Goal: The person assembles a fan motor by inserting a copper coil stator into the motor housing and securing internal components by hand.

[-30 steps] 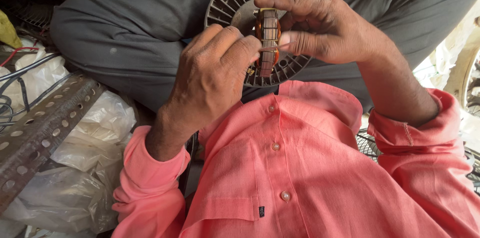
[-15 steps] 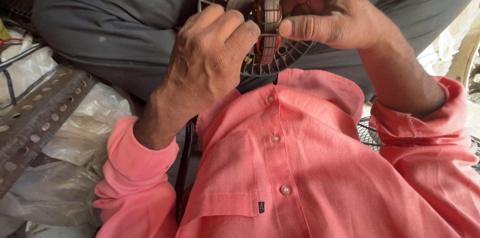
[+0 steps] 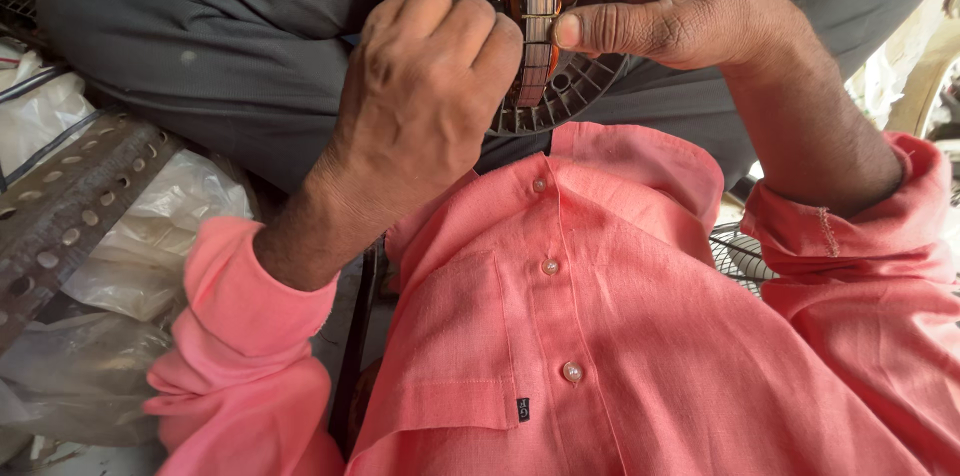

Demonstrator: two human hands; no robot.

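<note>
- Nearest the camera, a pink buttoned shirt [image 3: 600, 336] fills the lower frame, its cuffs pushed up on both forearms.
- At the lower left, crumpled clear plastic sheeting [image 3: 150, 226] lies under a rusty perforated metal strip [image 3: 70, 206] that runs slantwise.
- Beside the right sleeve, part of a wire grille [image 3: 745, 256] shows; the rest of it is hidden.
- Above the shirt collar, the left hand [image 3: 425, 106] is curled into a loose fist, its fingers [image 3: 470, 31] pressed together with the knuckles touching the side of a small motor winding core [image 3: 530, 21]; what the fingertips do is hidden behind the hand.
- The winding core, a brownish ring with copper-coloured wire and pale segments, stands on edge between the two hands, in front of a grey slotted round disc [image 3: 560, 101].
- The right hand [image 3: 660, 6] grips the core from the other side, the thumb lying flat against its face and the other fingers wrapped over its top, pinching it.
- The disc rests on the lap, against dark grey trousers [image 3: 220, 36] that span the top of the view.
- At the far right edge, a pale curved object [image 3: 925, 66] shows; I cannot tell what it is.
</note>
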